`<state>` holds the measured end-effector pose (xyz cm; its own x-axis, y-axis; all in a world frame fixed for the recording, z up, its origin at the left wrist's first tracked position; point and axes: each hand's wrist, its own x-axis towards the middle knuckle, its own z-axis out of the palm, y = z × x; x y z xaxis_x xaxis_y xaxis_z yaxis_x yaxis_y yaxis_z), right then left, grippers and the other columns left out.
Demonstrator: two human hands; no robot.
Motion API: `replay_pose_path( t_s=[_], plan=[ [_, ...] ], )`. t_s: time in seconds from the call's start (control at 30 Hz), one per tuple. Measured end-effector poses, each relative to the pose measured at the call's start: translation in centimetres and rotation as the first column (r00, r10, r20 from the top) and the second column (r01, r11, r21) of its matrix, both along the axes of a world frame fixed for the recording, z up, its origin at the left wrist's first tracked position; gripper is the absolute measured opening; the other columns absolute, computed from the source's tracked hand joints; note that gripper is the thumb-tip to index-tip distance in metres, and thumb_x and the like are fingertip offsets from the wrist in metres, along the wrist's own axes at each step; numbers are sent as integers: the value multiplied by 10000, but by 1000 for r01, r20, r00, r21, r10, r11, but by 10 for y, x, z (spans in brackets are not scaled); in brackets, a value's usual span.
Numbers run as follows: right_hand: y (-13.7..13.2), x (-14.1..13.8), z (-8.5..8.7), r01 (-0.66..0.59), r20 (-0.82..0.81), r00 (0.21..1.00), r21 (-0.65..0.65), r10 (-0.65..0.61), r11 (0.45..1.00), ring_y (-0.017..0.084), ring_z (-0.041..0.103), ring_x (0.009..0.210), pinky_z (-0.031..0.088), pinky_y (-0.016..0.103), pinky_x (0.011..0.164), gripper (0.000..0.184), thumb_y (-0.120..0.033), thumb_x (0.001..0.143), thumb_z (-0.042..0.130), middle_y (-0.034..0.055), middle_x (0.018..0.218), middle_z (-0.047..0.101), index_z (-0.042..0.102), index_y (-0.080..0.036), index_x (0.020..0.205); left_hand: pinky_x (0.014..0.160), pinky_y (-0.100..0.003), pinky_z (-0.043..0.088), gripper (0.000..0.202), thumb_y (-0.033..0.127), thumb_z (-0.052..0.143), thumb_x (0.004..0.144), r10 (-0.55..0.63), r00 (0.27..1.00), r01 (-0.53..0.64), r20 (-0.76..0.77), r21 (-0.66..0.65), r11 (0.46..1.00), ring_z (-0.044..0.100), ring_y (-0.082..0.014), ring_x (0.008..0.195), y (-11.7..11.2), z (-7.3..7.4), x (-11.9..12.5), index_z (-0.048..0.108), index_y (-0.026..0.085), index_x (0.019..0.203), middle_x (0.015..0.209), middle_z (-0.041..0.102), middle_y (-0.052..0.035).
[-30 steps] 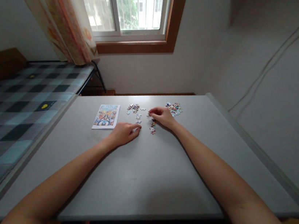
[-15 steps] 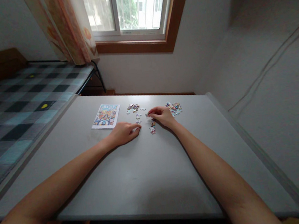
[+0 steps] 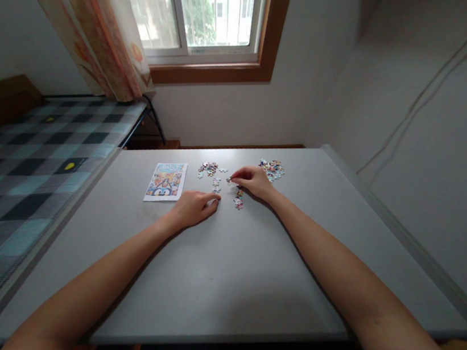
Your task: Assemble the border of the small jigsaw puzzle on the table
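Note:
My right hand (image 3: pixel 252 180) rests on the grey table (image 3: pixel 211 269) with thumb and forefinger pinched on a small puzzle piece (image 3: pixel 229 180). Just under it lies a short strip of joined pieces (image 3: pixel 238 199). My left hand (image 3: pixel 194 206) lies palm down with fingers curled loosely, fingertips touching the table beside a small white piece (image 3: pixel 210 203); whether it grips it I cannot tell. A heap of loose pieces (image 3: pixel 273 169) lies right of my right hand. Another small cluster (image 3: pixel 209 169) lies farther back, near the colourful reference picture (image 3: pixel 166 181).
A bed with a checked cover (image 3: pixel 22 174) runs along the table's left edge. A window (image 3: pixel 199 13) with a curtain (image 3: pixel 100 43) is behind the table. A white wall (image 3: pixel 423 115) with a cable stands close on the right.
My right hand has lifted slightly and drawn back with a piece pinched in its fingertips. My left hand has stayed where it was.

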<state>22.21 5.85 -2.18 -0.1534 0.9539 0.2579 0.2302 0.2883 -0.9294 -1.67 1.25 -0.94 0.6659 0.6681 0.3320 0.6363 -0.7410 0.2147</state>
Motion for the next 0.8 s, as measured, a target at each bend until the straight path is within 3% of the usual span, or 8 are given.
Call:
replay_pose_path(
  t_s=[0.8],
  plan=[
    [1, 0, -1, -10, 11, 1000, -1, 10, 1000, 162, 646, 669, 511, 300, 656, 220, -363, 666, 717, 56, 737, 728, 723, -163, 756, 582, -213, 391, 277, 294, 504, 902, 4, 1000, -4, -9, 4, 1000, 625, -130, 588, -1, 3, 1, 724, 225, 1054, 654, 691, -8]
  ],
)
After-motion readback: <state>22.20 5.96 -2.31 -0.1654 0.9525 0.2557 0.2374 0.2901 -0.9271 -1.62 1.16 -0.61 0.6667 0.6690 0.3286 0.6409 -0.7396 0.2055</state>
